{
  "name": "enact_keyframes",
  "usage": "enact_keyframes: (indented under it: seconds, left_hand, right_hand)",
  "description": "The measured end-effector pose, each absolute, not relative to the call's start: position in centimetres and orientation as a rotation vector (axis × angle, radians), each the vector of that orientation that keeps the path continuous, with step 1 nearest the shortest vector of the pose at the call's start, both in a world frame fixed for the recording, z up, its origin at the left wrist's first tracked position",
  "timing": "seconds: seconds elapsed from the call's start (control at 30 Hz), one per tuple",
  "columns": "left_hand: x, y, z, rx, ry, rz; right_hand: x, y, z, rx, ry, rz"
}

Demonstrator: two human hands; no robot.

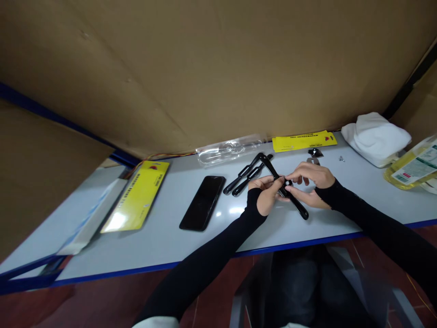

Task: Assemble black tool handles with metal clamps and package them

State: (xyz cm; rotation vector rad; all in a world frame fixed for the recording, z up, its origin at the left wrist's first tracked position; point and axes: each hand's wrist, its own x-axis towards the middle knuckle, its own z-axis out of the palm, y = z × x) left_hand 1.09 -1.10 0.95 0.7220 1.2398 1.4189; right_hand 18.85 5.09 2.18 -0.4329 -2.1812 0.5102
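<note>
Black tool [271, 167] over pale table [164, 228], brown panel [218, 73]

A phone [202, 202], white bundle [375, 139] and bottle [418, 166] share the table [164, 246].

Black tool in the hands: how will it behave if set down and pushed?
Probably stiff: the black tool has ends jutting past the left hand without visible sag. Possibly slick, given its glossy finish. Pushed at one end, it might swivel, being long and narrow.
</note>
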Motion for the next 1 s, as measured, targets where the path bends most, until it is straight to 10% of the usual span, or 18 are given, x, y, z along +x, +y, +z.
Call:
enact_keyframes:
  seconds: [1.0]
  left_hand:
    - [0.8, -1.0, 0.8, 0.588, 1.180, 1.432]
  right_hand:
    - [17.9, 3.6, 1.7, -0.540, -2.103, 0.507]
